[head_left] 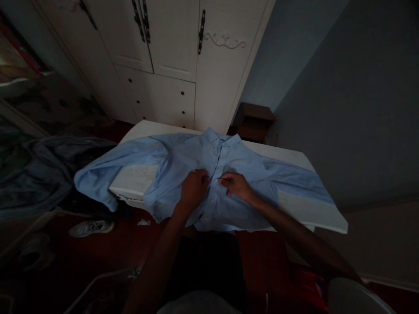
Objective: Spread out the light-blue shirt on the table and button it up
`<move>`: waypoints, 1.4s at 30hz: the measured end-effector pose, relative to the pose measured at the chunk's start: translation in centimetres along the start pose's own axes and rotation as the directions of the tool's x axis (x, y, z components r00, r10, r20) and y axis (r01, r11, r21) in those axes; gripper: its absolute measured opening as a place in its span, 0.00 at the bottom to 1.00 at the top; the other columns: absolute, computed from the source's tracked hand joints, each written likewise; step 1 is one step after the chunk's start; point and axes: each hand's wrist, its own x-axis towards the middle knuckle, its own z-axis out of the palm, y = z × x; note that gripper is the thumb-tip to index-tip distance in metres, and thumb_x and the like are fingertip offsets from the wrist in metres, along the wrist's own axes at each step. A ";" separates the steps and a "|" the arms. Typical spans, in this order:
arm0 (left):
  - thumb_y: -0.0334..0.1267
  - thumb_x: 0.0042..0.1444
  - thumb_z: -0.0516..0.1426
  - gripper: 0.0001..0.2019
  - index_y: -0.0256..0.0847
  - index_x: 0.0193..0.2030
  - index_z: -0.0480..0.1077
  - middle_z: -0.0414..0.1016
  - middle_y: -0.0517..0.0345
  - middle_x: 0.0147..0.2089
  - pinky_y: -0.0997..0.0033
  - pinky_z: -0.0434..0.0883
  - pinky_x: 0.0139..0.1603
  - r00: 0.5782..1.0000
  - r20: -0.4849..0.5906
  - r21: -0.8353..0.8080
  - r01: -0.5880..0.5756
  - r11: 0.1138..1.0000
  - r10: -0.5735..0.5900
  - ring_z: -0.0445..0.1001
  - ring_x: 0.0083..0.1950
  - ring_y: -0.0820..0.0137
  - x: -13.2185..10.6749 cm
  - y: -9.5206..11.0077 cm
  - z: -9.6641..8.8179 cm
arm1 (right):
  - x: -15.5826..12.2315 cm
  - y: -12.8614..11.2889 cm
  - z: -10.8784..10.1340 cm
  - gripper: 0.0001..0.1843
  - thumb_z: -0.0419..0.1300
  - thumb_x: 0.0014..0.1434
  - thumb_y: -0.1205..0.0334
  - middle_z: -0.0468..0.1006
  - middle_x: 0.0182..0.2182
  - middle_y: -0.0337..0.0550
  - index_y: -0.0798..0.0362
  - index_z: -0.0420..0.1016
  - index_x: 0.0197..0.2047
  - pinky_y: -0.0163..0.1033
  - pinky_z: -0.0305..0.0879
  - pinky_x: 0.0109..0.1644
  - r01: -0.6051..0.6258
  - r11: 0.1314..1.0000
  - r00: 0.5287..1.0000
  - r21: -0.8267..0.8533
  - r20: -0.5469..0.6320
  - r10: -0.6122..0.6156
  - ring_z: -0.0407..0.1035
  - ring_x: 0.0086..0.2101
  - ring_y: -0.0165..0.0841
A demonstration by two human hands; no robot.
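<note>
A narrow gap at frame centre parts the left hand point(194, 191) from the right hand point(238, 185); their forearms block the way from below. Above the shirt point(188, 152), room opens on both sides. Beyond the tabletop point(296, 205), a wardrobe point(175, 98) bars the top centre, a wall point(360, 109) the right.

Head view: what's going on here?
A person has both bare hands at the front of a light blue shirt spread on a white table. The right hand has its fingertips at the button strip; the left hand is just across from it. It's too dim to tell which buttons are fastened.
</note>
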 end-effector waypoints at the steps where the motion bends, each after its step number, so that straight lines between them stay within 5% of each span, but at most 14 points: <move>1: 0.35 0.57 0.58 0.09 0.41 0.45 0.74 0.78 0.49 0.46 0.61 0.69 0.52 0.999 -0.008 0.034 -0.034 0.999 0.035 0.73 0.49 0.60 -0.3 -0.2 -0.2 | -0.1 0.2 -0.2 0.15 0.63 0.56 0.49 0.76 0.24 0.36 0.53 0.76 0.30 0.31 0.61 0.22 0.035 0.999 0.999 -0.037 -0.025 -0.036 0.67 0.15 0.25; 5: 0.37 0.58 0.58 0.11 0.43 0.47 0.75 0.76 0.49 0.50 0.59 0.66 0.55 0.988 0.046 0.109 -0.154 0.982 0.150 0.71 0.53 0.59 -1.1 -0.7 -0.5 | -0.4 0.5 -0.4 0.11 0.61 0.59 0.52 0.77 0.25 0.35 0.50 0.78 0.32 0.33 0.63 0.28 0.091 0.984 0.993 -0.155 -0.059 -0.101 0.68 0.18 0.27; 11: 0.37 0.60 0.56 0.11 0.47 0.46 0.77 0.75 0.50 0.54 0.53 0.62 0.56 0.984 0.076 0.218 -0.177 0.960 0.164 0.69 0.57 0.57 -1.8 -0.1 0.0 | 0.4 -0.9 0.6 0.07 0.59 0.62 0.61 0.81 0.35 0.42 0.48 0.79 0.35 0.37 0.64 0.43 0.136 0.864 0.984 -0.484 -0.034 -0.174 0.74 0.38 0.36; 17: 0.43 0.61 0.55 0.13 0.44 0.48 0.75 0.71 0.45 0.59 0.53 0.62 0.58 0.986 0.047 0.307 -0.166 0.937 0.159 0.67 0.61 0.56 -3.0 -0.9 -1.2 | -1.1 -1.7 -0.3 0.08 0.56 0.63 0.61 0.80 0.38 0.43 0.48 0.78 0.37 0.37 0.65 0.44 0.074 0.756 0.983 -0.650 -0.081 -0.166 0.73 0.39 0.36; 23: 0.44 0.63 0.49 0.18 0.36 0.48 0.74 0.74 0.40 0.53 0.58 0.65 0.57 0.971 -0.234 0.318 0.123 0.940 -0.048 0.71 0.55 0.56 -3.9 -6.2 -6.3 | -5.4 1.8 -5.3 0.15 0.55 0.62 0.57 0.75 0.48 0.56 0.56 0.72 0.49 0.46 0.62 0.56 -0.046 0.622 0.926 -0.782 -0.267 -0.268 0.68 0.50 0.44; 27: 0.48 0.59 0.52 0.23 0.31 0.52 0.72 0.75 0.37 0.49 0.56 0.67 0.53 0.894 -0.404 0.278 0.322 0.905 -0.194 0.72 0.51 0.52 -4.8 -8.6 -9.2 | -8.4 5.0 -9.0 0.17 0.55 0.61 0.53 0.77 0.42 0.58 0.58 0.72 0.44 0.43 0.65 0.47 -0.330 0.607 0.895 -0.723 -0.444 -0.043 0.72 0.43 0.44; 29: 0.50 0.58 0.53 0.25 0.32 0.53 0.71 0.76 0.39 0.47 0.58 0.69 0.49 0.870 -0.397 0.207 0.396 0.895 -0.293 0.74 0.48 0.53 -5.2 -9.0 -10.0 | -9.4 6.2 -10.2 0.19 0.56 0.60 0.47 0.78 0.37 0.54 0.55 0.72 0.41 0.39 0.66 0.39 -0.415 0.650 0.878 -0.637 -0.468 0.102 0.73 0.37 0.41; 32: 0.52 0.55 0.55 0.25 0.37 0.53 0.71 0.79 0.46 0.42 0.61 0.70 0.42 0.861 -0.294 0.121 0.465 0.877 -0.416 0.76 0.45 0.54 -5.5 -9.2 -10.5 | -10.2 7.2 -11.0 0.18 0.59 0.57 0.46 0.79 0.36 0.51 0.53 0.72 0.40 0.37 0.65 0.36 -0.460 0.677 0.853 -0.575 -0.497 0.158 0.74 0.35 0.39; 37: 0.46 0.55 0.54 0.14 0.41 0.40 0.76 0.81 0.48 0.41 0.65 0.69 0.41 0.883 -0.227 0.112 0.442 0.890 -0.410 0.77 0.44 0.56 -5.7 -9.7 -11.1 | -10.2 7.4 -11.5 0.09 0.58 0.56 0.58 0.81 0.31 0.47 0.53 0.76 0.31 0.35 0.63 0.35 -0.438 0.678 0.871 -0.590 -0.465 0.159 0.75 0.34 0.37; 42: 0.46 0.59 0.51 0.15 0.40 0.39 0.74 0.80 0.44 0.41 0.63 0.69 0.39 0.858 -0.305 0.169 0.476 0.863 -0.414 0.77 0.44 0.54 -6.5 -9.8 -11.7 | -10.1 7.8 -13.0 0.09 0.56 0.53 0.65 0.82 0.30 0.45 0.51 0.79 0.29 0.36 0.64 0.36 -0.444 0.719 0.848 -0.536 -0.510 0.144 0.76 0.34 0.38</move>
